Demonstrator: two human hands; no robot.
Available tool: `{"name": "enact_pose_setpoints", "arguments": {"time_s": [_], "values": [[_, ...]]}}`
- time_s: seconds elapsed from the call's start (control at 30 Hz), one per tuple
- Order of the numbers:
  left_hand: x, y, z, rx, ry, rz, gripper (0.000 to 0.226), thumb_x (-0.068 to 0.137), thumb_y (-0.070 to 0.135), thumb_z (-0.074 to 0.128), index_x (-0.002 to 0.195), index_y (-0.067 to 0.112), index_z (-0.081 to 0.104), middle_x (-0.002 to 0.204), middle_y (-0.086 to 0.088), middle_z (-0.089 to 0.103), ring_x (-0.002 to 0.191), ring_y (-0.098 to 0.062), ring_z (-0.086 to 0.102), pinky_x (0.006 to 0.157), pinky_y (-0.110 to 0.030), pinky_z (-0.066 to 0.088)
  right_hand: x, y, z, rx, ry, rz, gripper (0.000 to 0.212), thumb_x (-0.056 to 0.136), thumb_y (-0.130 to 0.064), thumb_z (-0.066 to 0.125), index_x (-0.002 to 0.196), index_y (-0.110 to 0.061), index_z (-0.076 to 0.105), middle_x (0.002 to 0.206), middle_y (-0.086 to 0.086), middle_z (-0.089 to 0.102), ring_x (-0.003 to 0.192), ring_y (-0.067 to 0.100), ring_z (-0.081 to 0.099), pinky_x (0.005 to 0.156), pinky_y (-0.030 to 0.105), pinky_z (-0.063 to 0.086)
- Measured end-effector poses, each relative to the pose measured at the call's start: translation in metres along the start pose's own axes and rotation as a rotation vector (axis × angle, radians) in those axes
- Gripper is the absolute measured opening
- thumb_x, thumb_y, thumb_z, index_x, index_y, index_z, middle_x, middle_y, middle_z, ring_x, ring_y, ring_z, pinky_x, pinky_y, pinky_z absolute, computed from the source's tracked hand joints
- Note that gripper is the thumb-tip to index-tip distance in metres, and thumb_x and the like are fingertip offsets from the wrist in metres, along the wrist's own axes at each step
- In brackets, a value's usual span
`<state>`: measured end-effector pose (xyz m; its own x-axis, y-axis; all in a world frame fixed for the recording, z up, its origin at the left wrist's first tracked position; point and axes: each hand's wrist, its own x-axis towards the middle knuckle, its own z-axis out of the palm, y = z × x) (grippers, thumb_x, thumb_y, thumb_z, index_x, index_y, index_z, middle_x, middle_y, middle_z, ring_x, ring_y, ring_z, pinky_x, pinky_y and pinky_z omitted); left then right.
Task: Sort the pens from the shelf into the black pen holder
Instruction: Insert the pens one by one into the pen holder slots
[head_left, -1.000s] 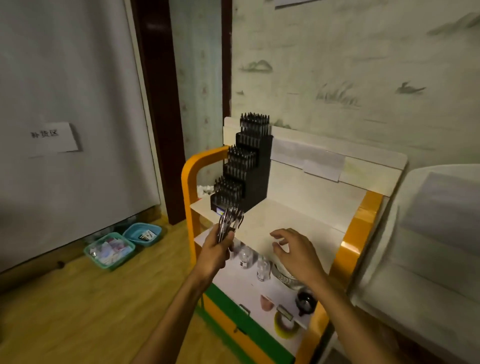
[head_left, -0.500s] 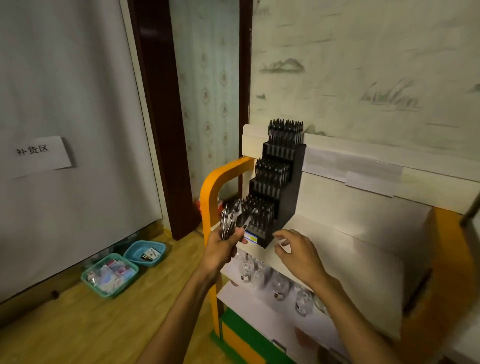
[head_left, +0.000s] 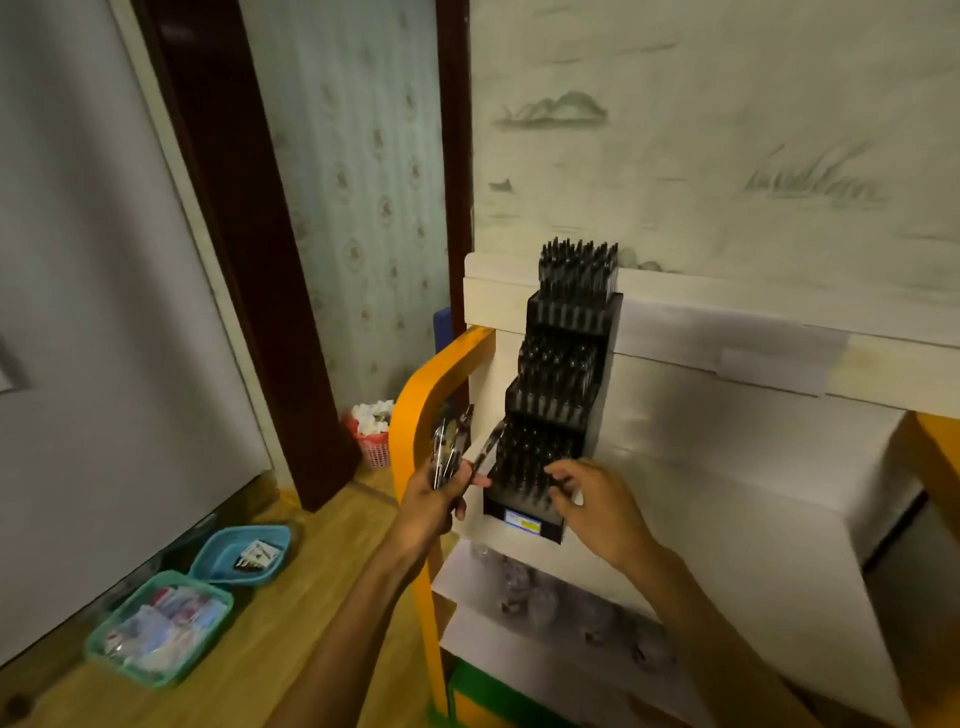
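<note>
A black stepped pen holder (head_left: 563, 405) stands on the white shelf (head_left: 727, 499), its tiers packed with several dark pens. My left hand (head_left: 436, 504) grips a bunch of pens (head_left: 449, 447) just left of the holder's lowest tier; one pen (head_left: 488, 449) sticks out from it toward the holder. My right hand (head_left: 597, 499) hovers at the front of the lowest tier with fingers curled; I cannot tell whether it pinches a pen there.
An orange frame (head_left: 415, 415) edges the shelf unit on the left. Small glass items (head_left: 519, 577) lie on the lower shelf. On the wooden floor sit a green basket (head_left: 156, 629), a blue basket (head_left: 244, 553) and a pink bin (head_left: 371, 436).
The view has swung closer to the shelf unit. Both hands have moved up to the holder's lowest tier, and one pen now juts out from the left-hand bunch.
</note>
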<state>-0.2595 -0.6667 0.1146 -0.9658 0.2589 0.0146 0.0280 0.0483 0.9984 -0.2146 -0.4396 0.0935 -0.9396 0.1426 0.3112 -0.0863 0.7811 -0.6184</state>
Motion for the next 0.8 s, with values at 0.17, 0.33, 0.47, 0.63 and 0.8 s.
{"name": "enact_pose_setpoints", "arguments": {"time_s": [0.17,0.33,0.47,0.63,0.8], "values": [[0.047,-0.015,-0.013,-0.022,-0.080,-0.011,0.027,0.097,0.032,0.061,0.104,0.007,0.066,0.068,-0.003,0.065,0.046,-0.006,0.047,0.041,-0.018,0.031,0.025,-0.007,0.017,-0.035,0.040,0.049,0.025,0.093,-0.021,0.064,0.118,-0.025,0.066,0.109,-0.005,0.065,0.094,0.006,0.060,0.087,0.025,0.053],[0.090,-0.021,-0.022,-0.035,-0.202,-0.030,0.018,0.096,0.022,0.064,0.104,0.006,0.064,0.059,0.002,0.057,0.044,-0.005,0.047,0.042,-0.018,0.032,0.055,-0.019,0.030,-0.060,0.117,0.138,0.025,0.096,-0.025,0.061,0.120,-0.022,0.067,0.112,-0.005,0.064,0.100,0.010,0.059,0.090,0.020,0.047],[0.111,-0.020,-0.026,-0.073,-0.276,-0.017,0.011,0.093,0.014,0.068,0.097,0.006,0.061,0.066,0.002,0.062,0.045,-0.005,0.052,0.042,-0.017,0.036,0.071,-0.034,0.043,0.150,0.203,0.251,0.017,0.093,-0.026,0.066,0.109,-0.026,0.071,0.098,-0.020,0.065,0.090,-0.008,0.061,0.078,0.002,0.043],[0.134,-0.027,-0.024,-0.081,-0.307,0.005,0.014,0.093,0.008,0.067,0.085,0.010,0.055,0.071,-0.013,0.061,0.044,-0.006,0.054,0.040,-0.016,0.038,0.082,-0.052,0.051,0.584,0.281,0.361,0.013,0.092,-0.023,0.067,0.103,-0.021,0.074,0.095,-0.007,0.076,0.090,0.007,0.071,0.078,0.016,0.054],[0.148,-0.042,-0.013,-0.123,-0.337,-0.006,0.014,0.094,0.014,0.067,0.085,0.016,0.056,0.078,-0.009,0.069,0.052,-0.003,0.058,0.043,-0.014,0.041,0.086,-0.055,0.059,0.806,0.411,0.428,0.019,0.094,-0.016,0.064,0.108,-0.005,0.070,0.094,0.008,0.076,0.091,0.022,0.073,0.080,0.028,0.060]]}}
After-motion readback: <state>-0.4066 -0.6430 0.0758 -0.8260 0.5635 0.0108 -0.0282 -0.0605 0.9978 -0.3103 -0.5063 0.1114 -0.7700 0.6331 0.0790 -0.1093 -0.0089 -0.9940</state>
